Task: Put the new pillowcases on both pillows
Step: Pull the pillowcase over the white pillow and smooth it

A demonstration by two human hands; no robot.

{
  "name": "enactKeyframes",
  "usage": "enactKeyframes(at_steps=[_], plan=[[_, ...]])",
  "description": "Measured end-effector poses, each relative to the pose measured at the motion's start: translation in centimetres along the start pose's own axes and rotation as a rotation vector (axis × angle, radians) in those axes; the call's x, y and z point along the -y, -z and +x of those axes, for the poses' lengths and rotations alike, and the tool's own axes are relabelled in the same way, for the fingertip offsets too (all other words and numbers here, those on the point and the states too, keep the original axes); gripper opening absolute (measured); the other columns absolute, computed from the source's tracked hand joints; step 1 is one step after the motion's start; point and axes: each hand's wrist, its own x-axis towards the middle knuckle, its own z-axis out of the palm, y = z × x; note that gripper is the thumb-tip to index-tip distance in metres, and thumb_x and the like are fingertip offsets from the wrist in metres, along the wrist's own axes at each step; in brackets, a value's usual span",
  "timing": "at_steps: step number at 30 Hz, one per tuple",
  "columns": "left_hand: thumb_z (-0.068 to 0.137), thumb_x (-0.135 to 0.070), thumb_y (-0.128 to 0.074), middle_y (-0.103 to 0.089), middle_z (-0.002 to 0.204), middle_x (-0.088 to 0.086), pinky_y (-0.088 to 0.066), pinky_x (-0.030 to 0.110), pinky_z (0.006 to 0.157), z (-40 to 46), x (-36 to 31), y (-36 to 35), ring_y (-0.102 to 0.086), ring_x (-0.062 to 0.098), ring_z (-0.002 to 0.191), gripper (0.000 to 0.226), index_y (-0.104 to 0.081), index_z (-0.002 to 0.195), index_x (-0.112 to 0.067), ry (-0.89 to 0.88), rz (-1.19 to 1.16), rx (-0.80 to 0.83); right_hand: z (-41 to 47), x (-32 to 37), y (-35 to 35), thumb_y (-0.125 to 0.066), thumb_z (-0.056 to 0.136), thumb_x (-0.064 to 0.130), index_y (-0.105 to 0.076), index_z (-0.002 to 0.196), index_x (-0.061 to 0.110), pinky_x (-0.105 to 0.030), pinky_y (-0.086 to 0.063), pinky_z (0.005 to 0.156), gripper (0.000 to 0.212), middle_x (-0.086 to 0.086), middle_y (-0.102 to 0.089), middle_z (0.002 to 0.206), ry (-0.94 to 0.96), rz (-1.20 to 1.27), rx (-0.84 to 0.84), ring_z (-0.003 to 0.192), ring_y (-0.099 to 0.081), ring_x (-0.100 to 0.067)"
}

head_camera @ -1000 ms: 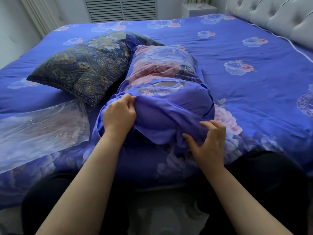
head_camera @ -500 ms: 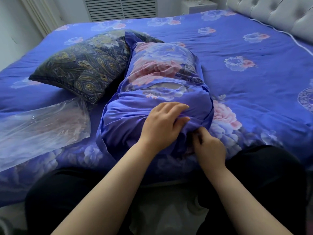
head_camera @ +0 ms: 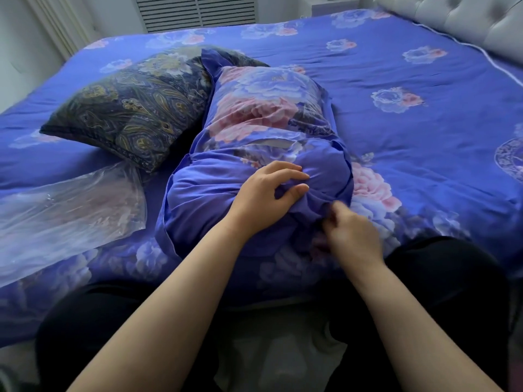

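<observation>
Our fingers (head_camera: 285,171) of the left hand (head_camera: 263,199) lie spread across the gathered near end of the blue floral pillowcase (head_camera: 254,165), thumb pressing a fold of cloth against them, so we hold the fabric bunched. Our right hand (head_camera: 351,233) sits just beside it, toward the near edge of the bed (head_camera: 424,131); its fingers curl in tight on the same bunched cloth, though blur keeps us from seeing the exact pinch. The pillowcase already covers its pillow, which lies lengthwise from the near edge toward the middle of the bed, the loose open end under both our hands. A second pillow in a dark paisley cover (head_camera: 133,108) rests touching its far left side. A clear plastic bag (head_camera: 65,210) lies flat near the bed's left near corner.
</observation>
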Motion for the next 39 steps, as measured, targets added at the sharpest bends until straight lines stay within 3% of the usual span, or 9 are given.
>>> enactKeyframes(at_steps=[5, 9, 14, 20, 24, 27, 31, 35, 39], plan=[[0.084, -0.047, -0.063, -0.058, 0.119, -0.008, -0.045, 0.027, 0.089, -0.5, -0.9, -1.1, -0.057, 0.01, 0.106, 0.035, -0.064, 0.105, -0.018, 0.005, 0.124, 0.126, 0.7, -1.0, 0.9, -0.059, 0.087, 0.013, -0.051, 0.079, 0.016, -0.031, -0.039, 0.066, 0.012, 0.0, -0.057, 0.068, -0.13, 0.378, -0.329, 0.068, -0.055, -0.022], [0.09, -0.043, -0.056, -0.057, 0.111, -0.007, -0.044, 0.031, 0.08, 0.1, -1.7, -1.0, -0.057, 0.019, 0.097, 0.027, -0.058, 0.105, -0.021, 0.075, 0.219, 0.122, -0.6, 0.6, -0.4, -0.059, 0.087, 0.006, -0.053, 0.082, 0.014, -0.005, -0.037, 0.062, 0.011, 0.006, -0.054, 0.066, -0.077, 0.681, -0.553, 0.06, -0.051, 0.006], [0.099, -0.031, -0.041, -0.056, 0.071, 0.0, -0.029, 0.033, 0.062, 0.2, -2.5, -0.2, -0.052, 0.029, 0.073, 0.021, -0.046, 0.086, -0.015, 0.152, 0.234, 0.077, -1.5, 1.4, -2.3, -0.048, 0.088, 0.013, -0.049, 0.086, 0.026, -0.016, -0.039, 0.068, 0.013, 0.015, -0.053, 0.074, -0.073, 0.81, -0.506, 0.065, -0.048, 0.002], [0.102, -0.031, -0.031, -0.057, 0.075, 0.005, -0.027, 0.034, 0.062, 0.7, -2.9, 0.0, -0.047, 0.03, 0.072, 0.022, -0.032, 0.083, -0.019, 0.22, 0.215, 0.126, -1.5, 3.9, -1.1, -0.049, 0.092, 0.008, -0.05, 0.082, 0.023, -0.014, -0.039, 0.059, 0.019, 0.012, -0.053, 0.06, -0.142, 1.164, -0.371, 0.058, -0.043, 0.001], [0.101, -0.034, -0.03, -0.052, 0.071, -0.003, -0.029, 0.034, 0.064, 1.6, -2.2, 0.1, -0.048, 0.026, 0.076, 0.033, -0.034, 0.073, -0.019, 0.332, 0.183, 0.279, 0.2, 3.9, -0.7, -0.047, 0.094, 0.007, -0.049, 0.089, 0.019, -0.019, -0.037, 0.057, 0.013, 0.011, -0.053, 0.063, -0.079, 0.826, -0.319, 0.057, -0.049, -0.001], [0.102, -0.036, -0.028, -0.063, 0.1, 0.01, -0.037, 0.037, 0.073, 2.4, -1.4, -0.9, -0.055, 0.031, 0.096, 0.031, -0.048, 0.093, -0.013, 0.382, 0.208, 0.314, 0.8, 2.8, -1.3, -0.043, 0.095, 0.012, -0.052, 0.1, 0.009, -0.033, -0.041, 0.064, 0.011, 0.002, -0.06, 0.073, -0.002, 0.486, -0.319, 0.073, -0.059, -0.024], [0.097, -0.034, -0.041, -0.054, 0.123, 0.009, -0.044, 0.038, 0.087, 3.6, -1.1, -2.1, -0.054, 0.032, 0.107, 0.033, -0.047, 0.128, -0.025, 0.379, 0.263, 0.305, -0.5, 0.6, -4.1, -0.036, 0.083, 0.014, -0.049, 0.121, -0.006, -0.057, -0.031, 0.104, 0.045, -0.013, -0.069, 0.1, 0.127, 0.136, -0.295, 0.099, -0.059, -0.024], [0.092, -0.04, -0.053, -0.045, 0.12, 0.007, -0.04, 0.036, 0.071, 4.3, -1.5, -3.6, -0.056, 0.033, 0.099, 0.032, -0.05, 0.111, -0.015, 0.247, 0.49, 0.431, -1.7, -1.1, -6.0, -0.03, 0.082, 0.019, -0.037, 0.135, -0.011, -0.06, -0.023, 0.107, 0.061, -0.02, -0.055, 0.13, 0.163, -0.014, -0.137, 0.124, -0.033, -0.021], [0.088, -0.021, -0.051, -0.062, 0.102, 0.015, -0.032, 0.036, 0.061, 6.8, -2.1, -2.3, -0.059, 0.039, 0.092, 0.015, -0.05, 0.101, -0.016, 0.08, 0.604, 0.22, -1.6, -0.8, -5.9, -0.028, 0.084, 0.027, -0.029, 0.142, -0.005, -0.051, -0.015, 0.114, 0.067, -0.019, -0.048, 0.138, 0.172, 0.038, -0.077, 0.132, -0.029, -0.022]])
